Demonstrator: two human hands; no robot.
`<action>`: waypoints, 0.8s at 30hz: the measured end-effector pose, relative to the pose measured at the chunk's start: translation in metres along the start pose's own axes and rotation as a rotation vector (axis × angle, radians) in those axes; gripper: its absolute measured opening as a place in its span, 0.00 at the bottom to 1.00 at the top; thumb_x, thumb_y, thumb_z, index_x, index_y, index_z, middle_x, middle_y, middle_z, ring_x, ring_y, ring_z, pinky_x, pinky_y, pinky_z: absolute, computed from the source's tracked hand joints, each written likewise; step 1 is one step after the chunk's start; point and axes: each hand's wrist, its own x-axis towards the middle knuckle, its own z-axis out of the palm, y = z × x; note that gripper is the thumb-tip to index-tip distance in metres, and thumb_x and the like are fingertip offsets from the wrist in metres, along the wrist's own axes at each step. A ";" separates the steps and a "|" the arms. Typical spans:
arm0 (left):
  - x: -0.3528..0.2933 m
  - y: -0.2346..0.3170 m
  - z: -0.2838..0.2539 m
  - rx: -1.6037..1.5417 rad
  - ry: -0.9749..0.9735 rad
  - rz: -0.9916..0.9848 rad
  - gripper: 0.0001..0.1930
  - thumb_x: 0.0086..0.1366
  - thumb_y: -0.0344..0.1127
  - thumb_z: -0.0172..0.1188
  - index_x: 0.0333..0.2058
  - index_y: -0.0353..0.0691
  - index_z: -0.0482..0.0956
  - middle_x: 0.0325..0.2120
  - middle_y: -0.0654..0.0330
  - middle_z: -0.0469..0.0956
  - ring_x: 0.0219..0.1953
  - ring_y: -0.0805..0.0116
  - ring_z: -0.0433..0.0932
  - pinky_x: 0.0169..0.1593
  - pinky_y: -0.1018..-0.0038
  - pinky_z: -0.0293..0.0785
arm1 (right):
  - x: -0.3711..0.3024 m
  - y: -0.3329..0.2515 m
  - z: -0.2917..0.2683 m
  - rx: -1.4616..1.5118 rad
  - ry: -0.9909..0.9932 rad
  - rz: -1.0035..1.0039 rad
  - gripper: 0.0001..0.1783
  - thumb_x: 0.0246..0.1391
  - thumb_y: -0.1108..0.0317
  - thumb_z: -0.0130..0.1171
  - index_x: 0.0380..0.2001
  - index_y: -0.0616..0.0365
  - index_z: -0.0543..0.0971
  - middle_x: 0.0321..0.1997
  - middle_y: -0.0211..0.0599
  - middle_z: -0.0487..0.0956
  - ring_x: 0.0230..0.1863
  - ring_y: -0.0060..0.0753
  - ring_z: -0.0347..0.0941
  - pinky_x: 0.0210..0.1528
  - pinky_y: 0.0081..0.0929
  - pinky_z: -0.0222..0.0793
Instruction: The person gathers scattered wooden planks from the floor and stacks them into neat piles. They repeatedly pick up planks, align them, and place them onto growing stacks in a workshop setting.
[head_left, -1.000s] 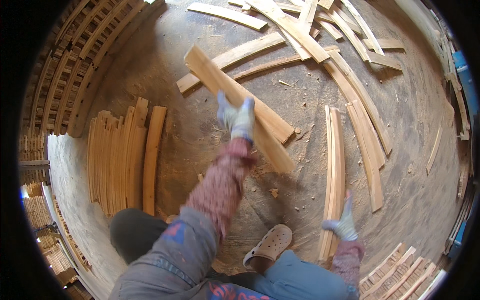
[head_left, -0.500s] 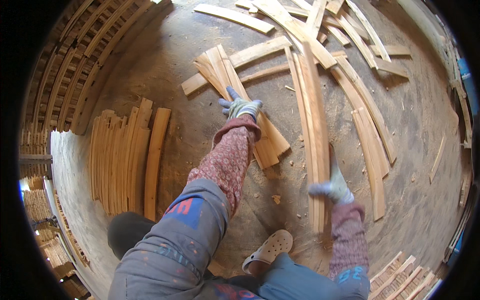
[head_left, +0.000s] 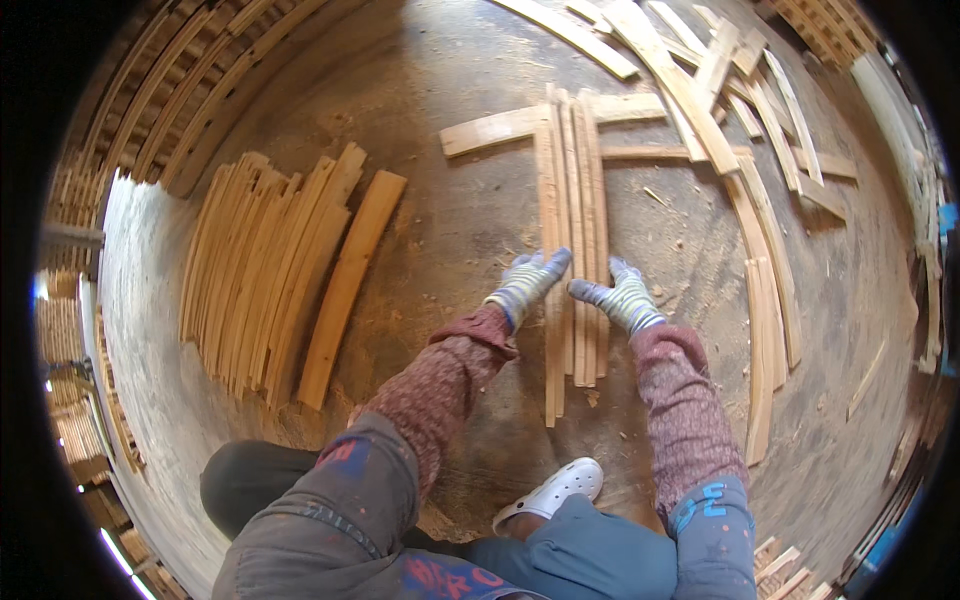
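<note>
Long, pale tan slats, ends uneven, lie bunched right of the row of boards; the left hand and right hand flank them, thumbs on top, whether gripping I can't tell.

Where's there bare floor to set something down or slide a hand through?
Mainly the floor between the single board beside the left stack and the bundle at the left hand. Another patch, littered with small chips, lies between the right hand and the right-side boards. Crowded: the upper-right jumble and the tightly packed left stack.
</note>
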 end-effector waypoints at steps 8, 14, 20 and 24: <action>-0.093 0.052 -0.112 0.957 -0.432 0.093 0.44 0.64 0.71 0.56 0.72 0.52 0.64 0.74 0.45 0.55 0.74 0.37 0.52 0.72 0.40 0.51 | -0.004 -0.057 0.053 -0.339 0.311 0.272 0.81 0.33 0.53 0.84 0.78 0.24 0.31 0.77 0.64 0.51 0.73 0.68 0.60 0.71 0.52 0.65; -0.170 -0.080 -0.258 1.408 -0.271 0.022 0.47 0.62 0.68 0.62 0.75 0.62 0.54 0.78 0.49 0.38 0.79 0.41 0.34 0.75 0.36 0.31 | -0.006 -0.068 0.062 0.078 0.464 0.024 0.80 0.31 0.60 0.83 0.79 0.38 0.36 0.75 0.64 0.57 0.69 0.62 0.67 0.73 0.44 0.65; -0.194 -0.094 -0.332 1.372 -0.135 -0.136 0.47 0.63 0.59 0.65 0.76 0.66 0.51 0.78 0.49 0.40 0.78 0.41 0.37 0.75 0.35 0.37 | -0.030 -0.195 0.146 0.778 0.401 -0.131 0.78 0.32 0.54 0.84 0.78 0.54 0.40 0.73 0.60 0.60 0.68 0.60 0.66 0.73 0.48 0.63; -0.208 -0.143 -0.388 1.040 0.013 -0.021 0.46 0.63 0.54 0.68 0.75 0.64 0.54 0.77 0.47 0.45 0.77 0.40 0.43 0.74 0.40 0.47 | -0.056 -0.275 0.274 0.852 0.408 -0.108 0.77 0.37 0.56 0.84 0.78 0.61 0.38 0.77 0.63 0.55 0.73 0.58 0.59 0.77 0.47 0.55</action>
